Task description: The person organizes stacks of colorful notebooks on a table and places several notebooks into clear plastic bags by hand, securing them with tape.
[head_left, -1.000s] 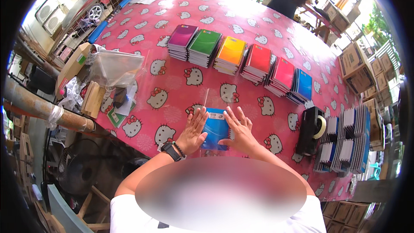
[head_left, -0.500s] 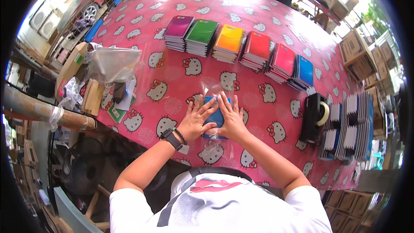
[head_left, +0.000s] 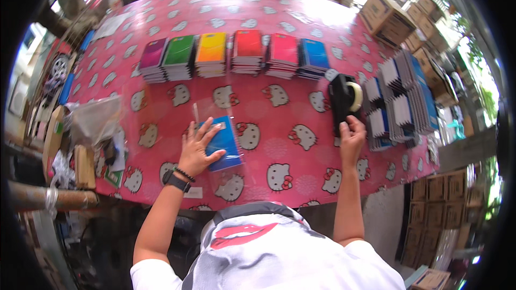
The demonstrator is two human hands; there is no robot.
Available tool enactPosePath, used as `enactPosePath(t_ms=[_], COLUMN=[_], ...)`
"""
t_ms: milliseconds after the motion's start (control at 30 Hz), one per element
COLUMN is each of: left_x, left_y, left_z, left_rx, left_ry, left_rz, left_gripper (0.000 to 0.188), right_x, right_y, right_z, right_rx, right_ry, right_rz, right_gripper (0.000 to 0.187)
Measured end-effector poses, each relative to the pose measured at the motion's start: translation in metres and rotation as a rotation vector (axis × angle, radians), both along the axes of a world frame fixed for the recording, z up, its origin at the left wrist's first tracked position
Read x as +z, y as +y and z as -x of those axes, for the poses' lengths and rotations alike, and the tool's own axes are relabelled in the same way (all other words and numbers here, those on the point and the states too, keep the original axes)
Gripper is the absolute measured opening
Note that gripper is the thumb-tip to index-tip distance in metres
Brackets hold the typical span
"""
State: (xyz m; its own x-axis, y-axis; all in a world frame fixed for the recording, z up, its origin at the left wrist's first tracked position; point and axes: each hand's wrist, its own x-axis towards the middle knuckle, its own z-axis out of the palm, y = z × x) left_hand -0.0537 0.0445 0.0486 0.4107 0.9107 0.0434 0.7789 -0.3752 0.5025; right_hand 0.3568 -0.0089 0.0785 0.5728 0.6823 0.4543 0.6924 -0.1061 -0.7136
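A blue spiral notebook [head_left: 224,145] lies in a clear plastic sleeve [head_left: 240,169] on the table. My left hand [head_left: 198,147] rests on its left part with fingers spread, a dark watch and beaded bracelet at the wrist. Farther right, my right hand [head_left: 352,138] is at the near end of a black tape dispenser [head_left: 339,99] that carries a pale roll of tape [head_left: 355,96]. Its fingers are bent and slightly apart, and nothing can be seen in them. Whether a fingertip touches the tape is too small to tell.
Across the table [head_left: 290,193] runs a row of notebook stacks, from purple [head_left: 153,53] to blue [head_left: 314,53]. More notebooks [head_left: 400,96] are piled at the right. Clear plastic sleeves [head_left: 97,121] and a wooden block [head_left: 84,166] lie left. Cardboard boxes [head_left: 387,19] stand far right.
My right hand has left the blue notebook and moved right to the tape dispenser. My left hand stays on the notebook, now more on its left side. The view has shifted right.
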Motion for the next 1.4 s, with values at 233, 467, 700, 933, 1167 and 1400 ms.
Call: enactPosePath(t_ms=[233,467,700,933,1167,1400], left_x=[-0.003,-0.005,-0.008,0.001,-0.001,0.002], left_y=[0.003,0.002,0.003,0.002,0.004,0.008], left_z=[-0.007,-0.003,-0.005,-0.005,-0.005,-0.005], left_rx=[-0.047,-0.037,-0.071,-0.045,-0.013,0.109], left_ry=[-0.067,-0.066,-0.110,-0.032,-0.044,-0.188], left_rz=[-0.024,-0.011,-0.031,-0.014,0.024,-0.043], left_gripper=[0.070,0.069,0.070,0.070,0.074,0.065], right_x=[-0.016,-0.004,-0.055,0.000,0.008,0.013], right_y=[0.014,-0.012,-0.058,0.026,0.073,0.070], right_z=[-0.107,-0.076,-0.081,0.109,0.230,0.183], right_rx=[-0.081,0.036,0.099,0.698,0.750,0.807], right_ry=[0.297,0.241,1.297,1.251,-0.382,-0.245], right_rz=[0.356,-0.172,0.007,0.688,0.832,1.059], right_gripper=[0.032,0.018,0.013,0.021,0.052,0.053])
